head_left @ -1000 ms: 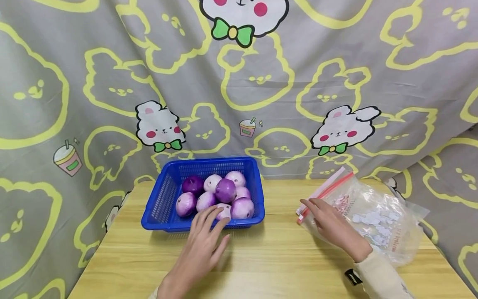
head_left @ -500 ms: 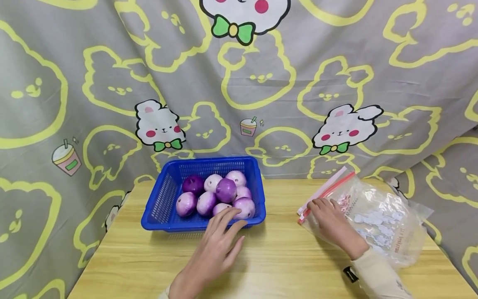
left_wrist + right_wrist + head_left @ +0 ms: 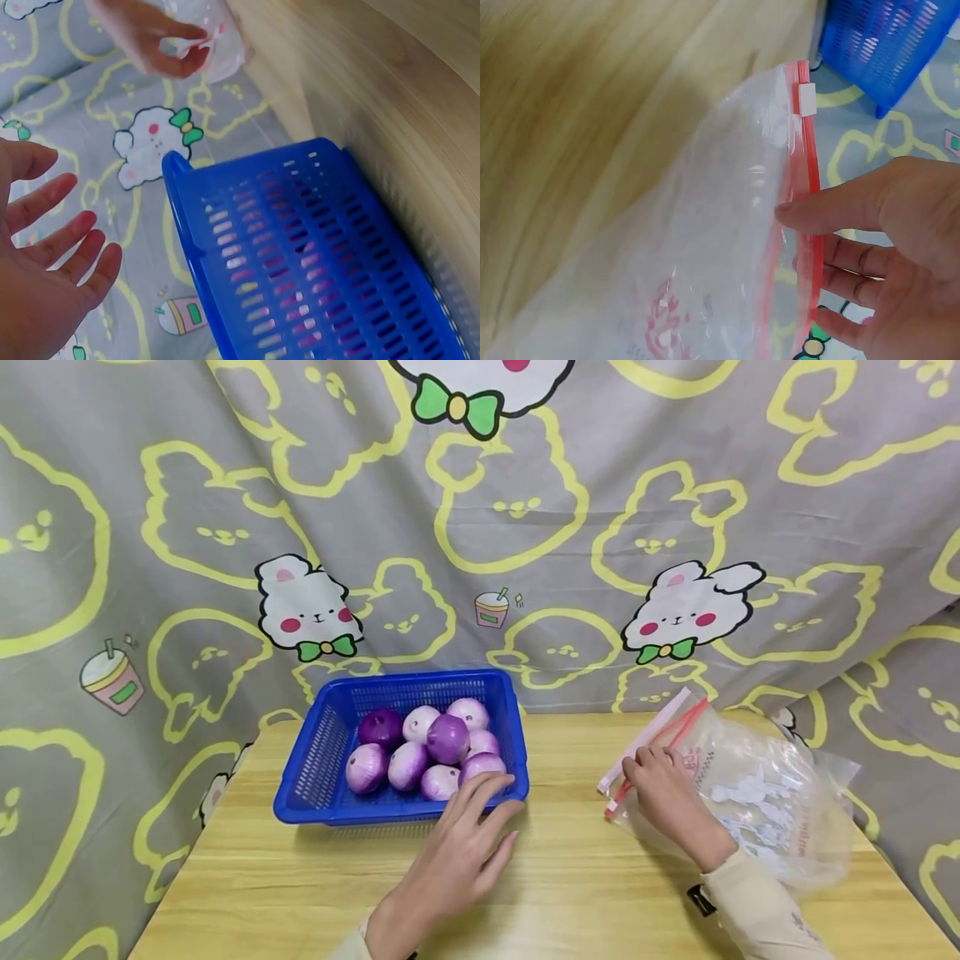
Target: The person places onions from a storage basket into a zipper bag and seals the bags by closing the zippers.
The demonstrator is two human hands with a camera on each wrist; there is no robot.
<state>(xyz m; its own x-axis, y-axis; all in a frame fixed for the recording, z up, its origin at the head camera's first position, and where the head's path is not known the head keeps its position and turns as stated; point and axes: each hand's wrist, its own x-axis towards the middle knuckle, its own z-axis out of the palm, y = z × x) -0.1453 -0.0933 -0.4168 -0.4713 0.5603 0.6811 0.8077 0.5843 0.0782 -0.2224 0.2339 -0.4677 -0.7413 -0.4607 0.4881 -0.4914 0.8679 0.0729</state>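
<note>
In the head view, a blue plastic basket (image 3: 300,793) holds several purple and whitish onions (image 3: 448,739). My left hand (image 3: 461,852) hovers by the basket's front right rim, its fingers spread and loosely bent, partly covering the nearest onion. Nothing lies between those fingers in the left wrist view, where the hand (image 3: 52,262) is apart from the basket wall (image 3: 300,247). My right hand (image 3: 670,793) pinches the red-edged opening of a clear slider zip bag (image 3: 765,802). The right wrist view shows the thumb on one side of the red zip strip (image 3: 810,180) and fingers behind it.
A pale pink zip strip (image 3: 645,739) lies beside the red one; whether it belongs to a second bag I cannot tell. Everything rests on a wooden table (image 3: 555,910). A grey patterned curtain (image 3: 555,568) hangs right behind the basket.
My left hand has moved right along the basket's front rim. My right hand has taken the red zip edge between thumb and fingers, and that edge now stands apart from the pink strip.
</note>
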